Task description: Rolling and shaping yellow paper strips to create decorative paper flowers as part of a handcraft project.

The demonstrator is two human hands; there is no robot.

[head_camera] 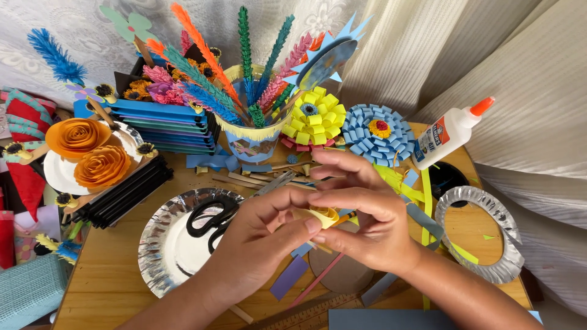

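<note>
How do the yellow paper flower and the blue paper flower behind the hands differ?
The yellow flower has a blue centre; the blue flower has a yellow-and-red centre. The yellow flower stands propped by the cup; the blue flower lies further right, nearer the glue bottle. Both are made of looped paper strips.

A wooden table [110, 287], light brown with visible grain, fills the lower part of the view, its far right corner near the fabric. Behind it hangs a white lace curtain [79, 24] with a woven floral pattern, reaching across the upper left. To the right, a cream curtain [489, 55] falls in broad vertical folds and gathers in soft creases beside the table's edge. Bright, even daylight comes through the fabric and casts short, soft shadows on the tabletop. Walls, floor and windows themselves are hidden.
</note>
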